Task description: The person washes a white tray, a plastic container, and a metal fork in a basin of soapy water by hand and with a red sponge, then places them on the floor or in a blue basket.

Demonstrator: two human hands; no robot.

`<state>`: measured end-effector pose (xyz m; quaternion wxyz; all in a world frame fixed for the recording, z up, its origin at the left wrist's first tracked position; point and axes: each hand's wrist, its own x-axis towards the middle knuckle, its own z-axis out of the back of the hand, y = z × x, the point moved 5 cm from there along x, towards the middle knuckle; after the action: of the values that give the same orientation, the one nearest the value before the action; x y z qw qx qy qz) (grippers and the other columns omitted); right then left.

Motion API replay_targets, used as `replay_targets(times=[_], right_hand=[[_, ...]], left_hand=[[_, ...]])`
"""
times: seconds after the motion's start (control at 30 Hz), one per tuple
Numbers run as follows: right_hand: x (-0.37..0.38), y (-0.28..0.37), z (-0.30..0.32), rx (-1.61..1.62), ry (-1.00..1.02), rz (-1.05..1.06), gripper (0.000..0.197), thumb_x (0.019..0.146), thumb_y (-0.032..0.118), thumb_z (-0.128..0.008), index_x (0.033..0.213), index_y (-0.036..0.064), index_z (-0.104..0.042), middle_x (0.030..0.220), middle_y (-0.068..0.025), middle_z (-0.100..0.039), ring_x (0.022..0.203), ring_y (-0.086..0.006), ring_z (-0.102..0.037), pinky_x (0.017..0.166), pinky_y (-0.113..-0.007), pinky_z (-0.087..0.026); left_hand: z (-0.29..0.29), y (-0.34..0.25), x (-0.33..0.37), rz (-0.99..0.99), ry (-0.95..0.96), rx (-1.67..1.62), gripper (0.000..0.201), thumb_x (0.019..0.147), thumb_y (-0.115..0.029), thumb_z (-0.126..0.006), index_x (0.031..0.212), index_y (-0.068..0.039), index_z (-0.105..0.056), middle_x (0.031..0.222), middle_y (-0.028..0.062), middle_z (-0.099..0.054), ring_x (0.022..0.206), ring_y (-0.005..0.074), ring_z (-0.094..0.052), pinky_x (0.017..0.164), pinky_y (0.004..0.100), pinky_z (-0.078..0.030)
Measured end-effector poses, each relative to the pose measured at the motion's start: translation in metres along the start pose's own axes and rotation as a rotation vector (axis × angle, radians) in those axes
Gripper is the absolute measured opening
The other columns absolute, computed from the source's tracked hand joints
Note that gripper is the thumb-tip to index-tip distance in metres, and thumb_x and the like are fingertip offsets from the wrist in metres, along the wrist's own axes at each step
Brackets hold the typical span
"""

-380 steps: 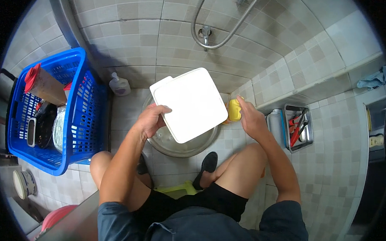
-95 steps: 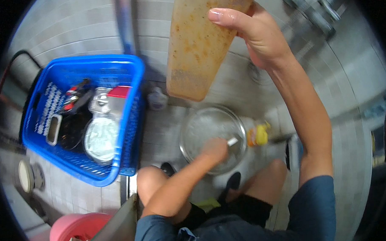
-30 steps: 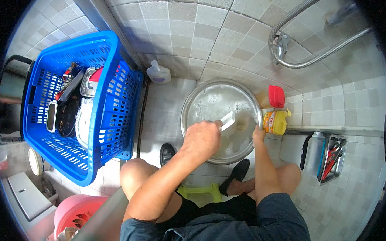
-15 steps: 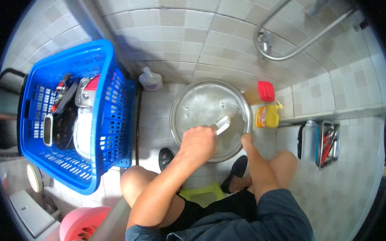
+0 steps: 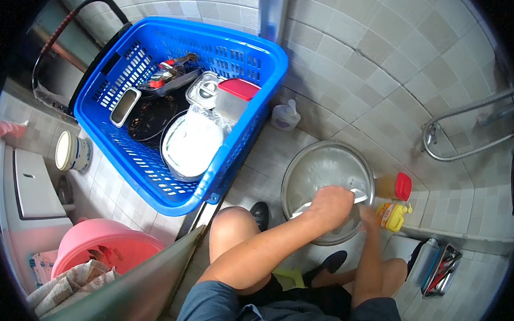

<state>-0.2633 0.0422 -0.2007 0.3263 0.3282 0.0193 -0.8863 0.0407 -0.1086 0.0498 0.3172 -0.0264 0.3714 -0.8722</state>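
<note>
The white handle (image 5: 359, 196) is in my left hand (image 5: 334, 207), my fist wrapped round it over the round metal basin (image 5: 286, 175); white shows on both sides of my knuckles. My right hand (image 5: 370, 219) is at the right side of the basin, but it is blurred, so I can't tell whether its fingers are apart or gripping the rim. Just beside the basin, on its right, stand a red-lidded container (image 5: 402, 186) and a yellow bottle (image 5: 394, 217). Farther right, a metal tray (image 5: 456, 257) holds red-handled tools (image 5: 441, 274). A white pump bottle (image 5: 285, 117) stands near the wall, up and left of the basin. To my left is a blue basket (image 5: 145, 194) with a dark pan (image 5: 150, 118) and other kitchenware inside. Below that, a towel (image 5: 74, 285) lies at a pink tub (image 5: 99, 233).
</note>
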Motion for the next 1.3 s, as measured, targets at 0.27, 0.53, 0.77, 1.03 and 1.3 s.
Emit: replay_targets(times=[0.27, 0.53, 0.77, 1.03, 1.3], right_hand=[[-0.109, 0.253, 0.204, 0.673, -0.283, 0.532, 0.020, 0.099, 0.023, -0.059, 0.095, 0.0039, -0.063, 0.070, 0.0005, -0.057, 0.057, -0.0067, -0.051, 0.051, -0.024, -0.042], [-0.227, 0.527, 0.180, 0.292, -0.003, 1.234, 0.018, 0.096, 0.017, -0.062, 0.099, 0.0002, -0.066, 0.083, -0.0069, -0.068, 0.076, -0.0127, -0.062, 0.069, -0.030, -0.050], [-0.219, 0.698, 0.129, -0.051, -0.139, 1.434, 0.024, 0.088, 0.021, -0.057, 0.090, 0.0010, -0.071, 0.093, -0.0228, -0.070, 0.087, -0.0401, -0.068, 0.077, -0.047, -0.054], [-0.204, 0.800, 0.044, -0.229, 0.007, 1.417, 0.024, 0.087, 0.021, -0.059, 0.093, 0.0023, -0.074, 0.097, -0.0252, -0.070, 0.093, -0.0421, -0.067, 0.082, -0.048, -0.054], [-0.222, 0.809, -0.012, -0.450, 0.023, 1.363, 0.036, 0.086, 0.027, -0.063, 0.099, -0.0044, -0.073, 0.106, -0.0272, -0.070, 0.099, -0.0368, -0.070, 0.085, -0.044, -0.056]], left_hand=[[-0.025, 0.003, 0.006, 0.024, 0.080, 0.024, 0.015, 0.084, -0.008, -0.062, 0.093, -0.005, -0.074, 0.091, 0.0148, -0.073, 0.089, 0.0333, -0.072, 0.073, 0.0437, -0.058], [-0.038, -0.002, 0.001, -0.119, -0.052, 0.010, 0.012, 0.080, -0.013, -0.065, 0.084, -0.008, -0.075, 0.085, 0.0130, -0.073, 0.081, 0.0276, -0.072, 0.063, 0.0420, -0.054], [-0.033, -0.017, 0.008, -0.151, 0.000, -0.062, 0.015, 0.085, -0.015, -0.063, 0.088, -0.008, -0.075, 0.090, 0.0121, -0.074, 0.084, 0.0285, -0.073, 0.070, 0.0418, -0.056], [0.002, -0.002, -0.019, -0.178, -0.271, -0.504, 0.020, 0.087, -0.022, -0.060, 0.081, -0.007, -0.072, 0.088, 0.0182, -0.072, 0.085, 0.0390, -0.070, 0.073, 0.0494, -0.055], [-0.008, -0.016, -0.009, -0.281, -0.250, -0.545, 0.019, 0.087, -0.021, -0.061, 0.082, -0.007, -0.072, 0.089, 0.0180, -0.072, 0.085, 0.0382, -0.070, 0.073, 0.0486, -0.055]])
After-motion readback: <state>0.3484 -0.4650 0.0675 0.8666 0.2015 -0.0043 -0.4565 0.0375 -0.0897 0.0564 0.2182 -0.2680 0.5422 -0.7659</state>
